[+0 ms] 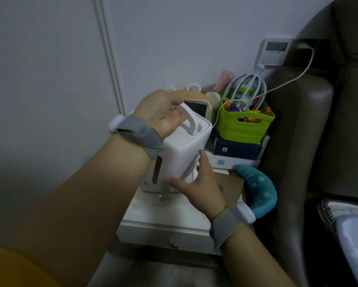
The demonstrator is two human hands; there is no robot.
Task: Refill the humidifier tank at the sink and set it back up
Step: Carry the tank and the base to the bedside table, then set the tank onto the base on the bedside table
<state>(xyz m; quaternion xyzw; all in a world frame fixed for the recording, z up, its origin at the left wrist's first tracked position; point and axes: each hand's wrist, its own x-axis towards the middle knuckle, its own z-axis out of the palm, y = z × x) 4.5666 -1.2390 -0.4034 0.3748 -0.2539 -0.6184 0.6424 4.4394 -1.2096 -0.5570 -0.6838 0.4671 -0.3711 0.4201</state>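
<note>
Wall and white door trim at far left, nothing of the task there. Left hand (163, 112) next, wristband on, palm up at the raised white handle (189, 121) of the humidifier tank (182, 154), fingers relaxed and only loosely cupped against the handle, not clearly wrapped round it. Tank tilted, top leaning right, lower edge low over the humidifier base (163, 195), whether seated or just clear hard to tell; small green light aglow on that base, all of it on a white bedside cabinet (163, 222). Right hand (196, 181) spread wide, fingers straight, fingertips steadying the tank's lower right side, gripping nothing. Further right, close by: a tan gadget with a small screen (196, 108), a green basket (244, 125) of coloured bits with a pale whisk-like massager (246, 85) in it, a dark box (238, 150) beneath, a white cable (288, 79) trailing to a wall socket, a teal curved massager (259, 187), then a brown leather headboard (298, 131). Likely trouble from here: with no firm hold on the handle, a tilted tank apt to slip or tip, spilling water onto the lit base; a swing rightward apt to knock the basket or snag the cable.
</note>
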